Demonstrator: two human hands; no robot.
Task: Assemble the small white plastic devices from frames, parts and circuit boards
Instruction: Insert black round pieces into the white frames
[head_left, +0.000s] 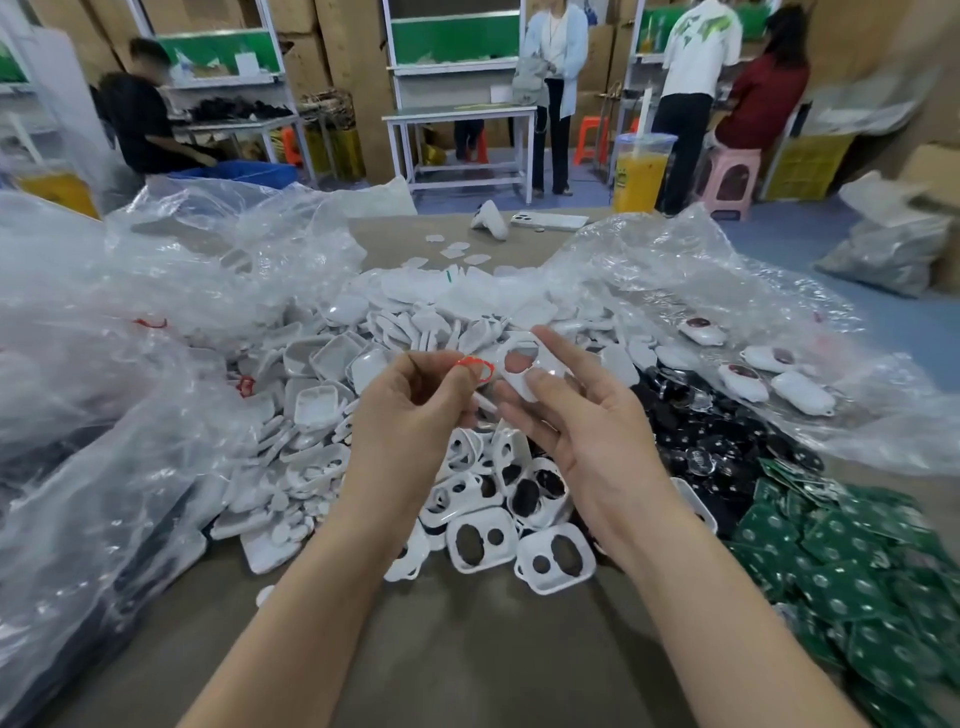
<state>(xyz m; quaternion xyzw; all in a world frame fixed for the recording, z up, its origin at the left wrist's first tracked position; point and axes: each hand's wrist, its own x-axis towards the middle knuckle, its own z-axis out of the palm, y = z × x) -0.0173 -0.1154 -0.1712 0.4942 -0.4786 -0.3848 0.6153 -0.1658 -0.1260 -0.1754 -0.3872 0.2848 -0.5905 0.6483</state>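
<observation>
Brown tabletop (498, 649) nearest, bare between two forearms. Just beyond, a heap of white frames (480, 538), each with one large and one small hole, lying touching and overlapping. To the right, near the table edge, a spread of green circuit boards (857, 571).

Above the heap, left hand (410, 410) with fingers curled, thumb and forefinger pinching a thin orange-red ring (475, 366). Just beside it, right hand (582, 431) gripping a single white frame (522, 364) between thumb and forefinger, other fingers spread loose below. Ring and held frame close together; touching or apart, impossible to tell.

Behind the hands, a pile of white shells (332, 374) on the left and a pile of black parts (691, 415) on the right. Crumpled clear plastic bags (130, 312) on both sides. On the right-hand sheet, a few closed white devices (737, 376) with dark red centres.

Farther along the table, a phone (550, 221) lying flat, camera side up; past it, a cup of orange drink (641, 174). Beyond that, workbenches (460, 111) and several people (137, 109), blurred.
</observation>
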